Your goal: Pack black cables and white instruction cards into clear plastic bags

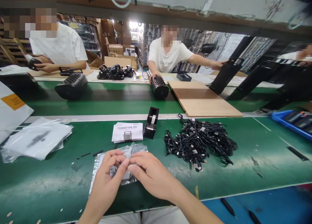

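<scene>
Both my hands meet over a clear plastic bag on the green bench in front of me. The fingers of my left hand are pinched on the gathered plastic from the left. From the right, my right hand grips the same plastic, its thumb and fingertips close to the left ones. Something dark and something white show inside the bag, partly hidden by my fingers. Just beyond lies a stack of printed leaflets, beside a black tape dispenser. A heap of black cables is to the right of my hands.
Flat plastic bags lie at left. Across the bench stand black speakers and a wooden board. A co-worker touches one speaker; another person works at left. A blue tray and a screwdriver are at right.
</scene>
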A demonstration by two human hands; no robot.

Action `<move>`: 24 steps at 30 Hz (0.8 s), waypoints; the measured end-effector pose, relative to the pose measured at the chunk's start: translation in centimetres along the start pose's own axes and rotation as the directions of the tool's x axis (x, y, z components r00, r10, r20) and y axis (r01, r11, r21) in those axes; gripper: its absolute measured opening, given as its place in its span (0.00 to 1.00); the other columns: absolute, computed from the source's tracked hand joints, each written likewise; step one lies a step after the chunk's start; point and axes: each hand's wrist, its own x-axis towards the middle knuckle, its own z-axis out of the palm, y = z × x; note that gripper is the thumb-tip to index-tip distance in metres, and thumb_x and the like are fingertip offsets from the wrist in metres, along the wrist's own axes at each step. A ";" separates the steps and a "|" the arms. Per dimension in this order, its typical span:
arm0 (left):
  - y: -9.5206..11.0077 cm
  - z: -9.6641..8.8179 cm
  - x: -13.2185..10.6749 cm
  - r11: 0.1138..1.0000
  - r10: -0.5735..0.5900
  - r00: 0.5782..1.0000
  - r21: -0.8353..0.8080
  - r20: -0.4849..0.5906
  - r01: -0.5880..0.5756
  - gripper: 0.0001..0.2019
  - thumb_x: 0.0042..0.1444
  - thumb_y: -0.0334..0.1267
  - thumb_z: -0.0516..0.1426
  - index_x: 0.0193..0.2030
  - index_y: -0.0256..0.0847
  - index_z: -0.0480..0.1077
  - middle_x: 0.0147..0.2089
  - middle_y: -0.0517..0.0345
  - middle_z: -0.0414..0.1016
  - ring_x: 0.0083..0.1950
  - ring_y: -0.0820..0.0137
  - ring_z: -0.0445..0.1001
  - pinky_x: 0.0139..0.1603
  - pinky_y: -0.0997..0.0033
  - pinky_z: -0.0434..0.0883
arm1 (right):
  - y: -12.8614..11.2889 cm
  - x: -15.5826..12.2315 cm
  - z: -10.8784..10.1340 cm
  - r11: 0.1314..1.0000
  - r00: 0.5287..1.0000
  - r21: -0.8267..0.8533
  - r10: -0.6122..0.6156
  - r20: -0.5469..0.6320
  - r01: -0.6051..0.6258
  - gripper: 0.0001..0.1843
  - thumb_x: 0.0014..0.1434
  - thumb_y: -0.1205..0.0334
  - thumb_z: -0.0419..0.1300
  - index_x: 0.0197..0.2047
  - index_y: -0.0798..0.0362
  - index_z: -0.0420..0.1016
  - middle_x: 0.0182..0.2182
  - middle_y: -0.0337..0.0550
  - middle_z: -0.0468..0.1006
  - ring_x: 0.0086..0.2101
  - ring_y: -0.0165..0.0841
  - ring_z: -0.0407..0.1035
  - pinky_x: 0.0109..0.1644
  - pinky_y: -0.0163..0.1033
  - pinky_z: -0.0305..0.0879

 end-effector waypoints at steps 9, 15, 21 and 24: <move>1.2 -2.2 1.5 0.887 0.048 0.994 -0.453 -0.096 -0.087 0.19 0.49 0.52 0.58 0.45 0.49 0.63 0.51 0.59 0.64 0.54 0.65 0.62 0.53 0.70 0.60 | -5.6 4.8 -5.9 0.903 0.912 -0.124 -0.404 0.074 0.411 0.11 0.49 0.60 0.64 0.22 0.54 0.67 0.33 0.37 0.75 0.45 0.30 0.64 0.58 0.39 0.49; 0.9 -1.2 0.8 0.753 0.064 0.876 -0.599 0.478 0.271 0.22 0.41 0.45 0.65 0.43 0.42 0.68 0.37 0.57 0.73 0.39 0.64 0.70 0.38 0.70 0.68 | -7.3 4.2 -8.4 0.878 0.862 0.022 -0.473 0.183 0.478 0.17 0.43 0.64 0.68 0.20 0.54 0.60 0.42 0.41 0.72 0.49 0.29 0.64 0.63 0.40 0.41; -0.1 -0.4 0.3 0.768 0.050 0.898 -0.592 0.438 0.246 0.15 0.43 0.50 0.62 0.29 0.39 0.70 0.27 0.63 0.67 0.28 0.74 0.64 0.29 0.78 0.62 | -5.4 2.3 -10.5 0.939 0.871 0.030 -0.331 0.363 0.344 0.13 0.45 0.60 0.67 0.20 0.54 0.67 0.48 0.43 0.68 0.52 0.33 0.60 0.55 0.36 0.56; 0.5 -0.6 0.4 0.873 0.016 0.954 -0.469 0.298 0.132 0.14 0.52 0.50 0.55 0.31 0.41 0.71 0.30 0.61 0.70 0.32 0.72 0.66 0.34 0.77 0.63 | -4.6 1.5 -11.0 0.969 0.899 0.013 -0.235 0.371 0.248 0.08 0.49 0.60 0.64 0.24 0.54 0.71 0.46 0.42 0.70 0.48 0.33 0.63 0.51 0.35 0.59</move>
